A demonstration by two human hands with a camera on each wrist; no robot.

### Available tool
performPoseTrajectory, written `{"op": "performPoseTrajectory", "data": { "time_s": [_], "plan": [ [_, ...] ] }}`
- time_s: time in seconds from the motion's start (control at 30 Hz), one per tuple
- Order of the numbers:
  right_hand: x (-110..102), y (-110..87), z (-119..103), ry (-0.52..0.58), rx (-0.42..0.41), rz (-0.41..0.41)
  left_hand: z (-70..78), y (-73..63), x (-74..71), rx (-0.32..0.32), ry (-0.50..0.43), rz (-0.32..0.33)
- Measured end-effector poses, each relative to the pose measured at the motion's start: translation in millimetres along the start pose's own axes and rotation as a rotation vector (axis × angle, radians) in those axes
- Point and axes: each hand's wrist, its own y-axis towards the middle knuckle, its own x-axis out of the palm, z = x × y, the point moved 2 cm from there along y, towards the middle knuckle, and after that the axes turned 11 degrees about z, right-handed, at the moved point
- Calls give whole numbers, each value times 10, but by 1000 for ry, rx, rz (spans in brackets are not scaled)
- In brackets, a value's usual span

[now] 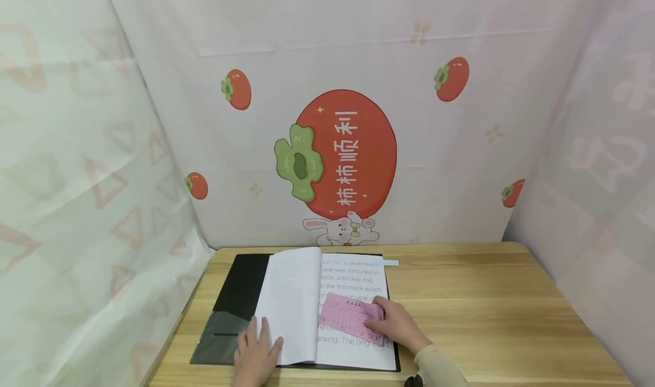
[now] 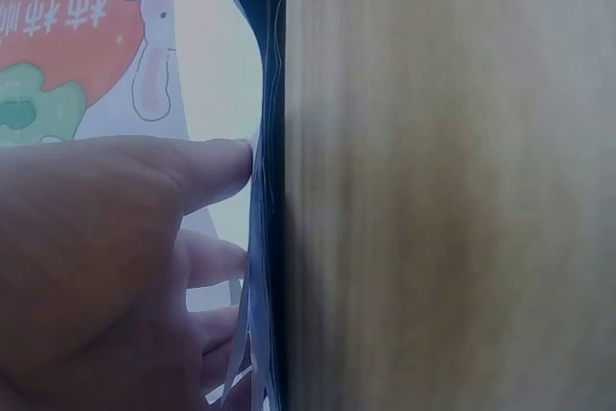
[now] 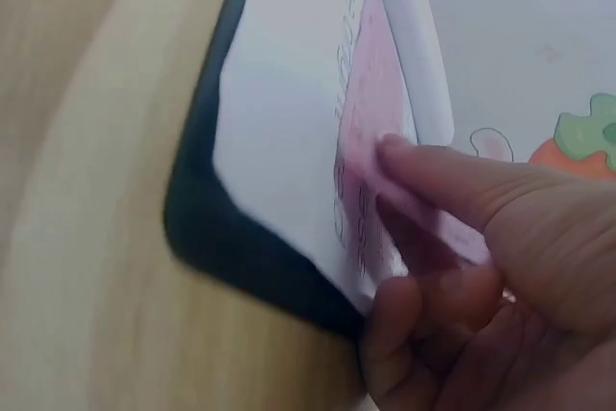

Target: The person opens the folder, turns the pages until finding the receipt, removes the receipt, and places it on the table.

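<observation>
A black folder [image 1: 249, 279] lies spread on the table, with white pages inside it. My left hand [image 1: 256, 353] rests with spread fingers on the lower edge of the blank left page [image 1: 289, 307]. On the right, a page with large English print [image 1: 353, 357] lies under a pink printed slip [image 1: 344, 314]. My right hand [image 1: 396, 321] pinches the slip's right end between thumb and fingers; in the right wrist view the slip [image 3: 375, 93] tilts up off the page. The left wrist view shows my left thumb [image 2: 217, 166] against the page by the folder's edge.
A pale blue tab [image 1: 391, 262] sticks out at the folder's upper right. The wooden table [image 1: 476, 313] extends to the right. White cloth printed with persimmons [image 1: 348, 154] and a rabbit hangs behind, with more cloth at both sides.
</observation>
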Motion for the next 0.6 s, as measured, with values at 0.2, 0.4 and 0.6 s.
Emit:
{"op": "performPoseTrajectory", "data": {
  "time_s": [0.2, 0.4, 0.6],
  "plan": [
    [-253, 67, 108, 141, 30, -92, 3, -18, 0, -1, 0, -9],
    [-653, 121, 272, 126, 15, -189, 31, -29, -20, -19, 3, -39],
    [-1090, 150, 385, 63, -1, -201, 6, -16, -9, -6, -9, -25]
  ]
}}
